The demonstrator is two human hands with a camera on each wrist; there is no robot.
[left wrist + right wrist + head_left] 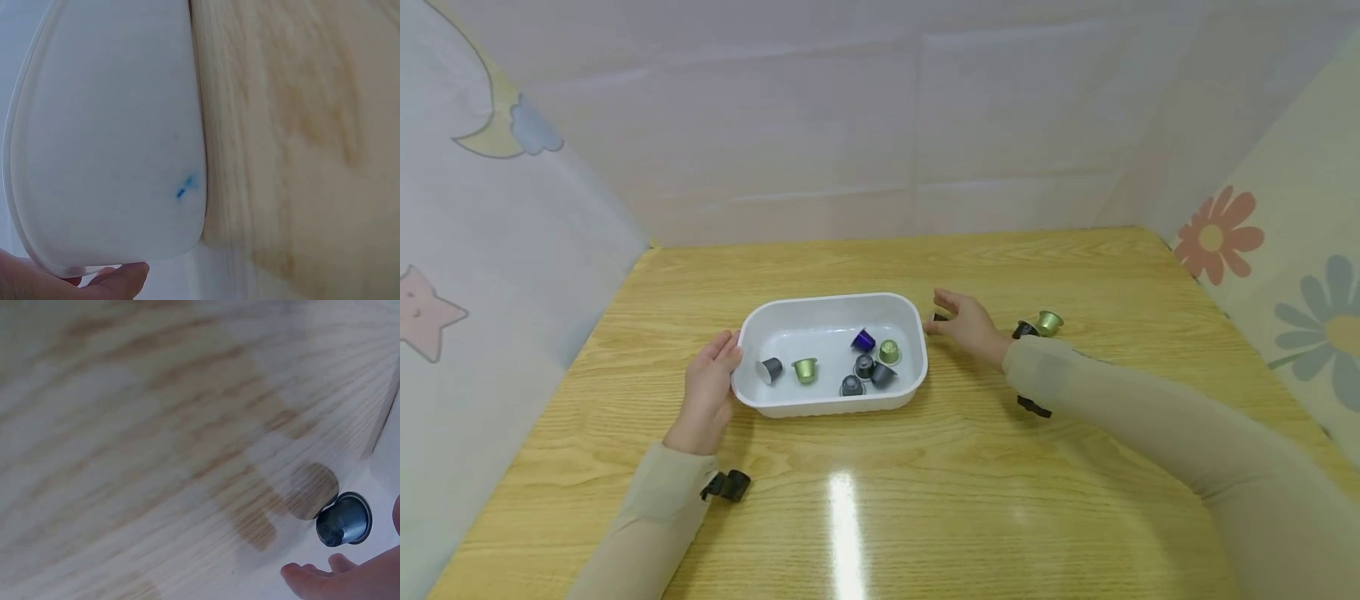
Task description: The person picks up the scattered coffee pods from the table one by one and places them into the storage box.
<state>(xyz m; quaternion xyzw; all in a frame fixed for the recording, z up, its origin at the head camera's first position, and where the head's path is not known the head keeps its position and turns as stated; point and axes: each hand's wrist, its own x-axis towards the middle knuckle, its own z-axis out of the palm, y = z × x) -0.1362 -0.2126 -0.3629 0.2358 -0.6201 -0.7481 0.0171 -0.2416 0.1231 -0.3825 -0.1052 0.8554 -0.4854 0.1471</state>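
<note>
A white rectangular tray (831, 408) with rounded corners stands on the table, and several coffee capsules lie in it: grey or dark ones, green ones (805, 371) and a blue-purple one (863, 340). My left hand (709, 379) grips the tray's left end at the rim, seen also along the tray wall (112, 144) in the left wrist view. Just beyond the tray's right end, my right hand (964, 325) is over a dark capsule (344, 519), thumb and fingers spread on either side. A gap shows between that capsule and the fingertips (297, 578).
Right of my right hand, a green capsule (1049, 323) and a black capsule (1025, 330) lie close together, partly behind the sleeve. The wooden table (925, 500) meets a plain cloth wall at the back and patterned cloth walls (1307, 292) at both sides.
</note>
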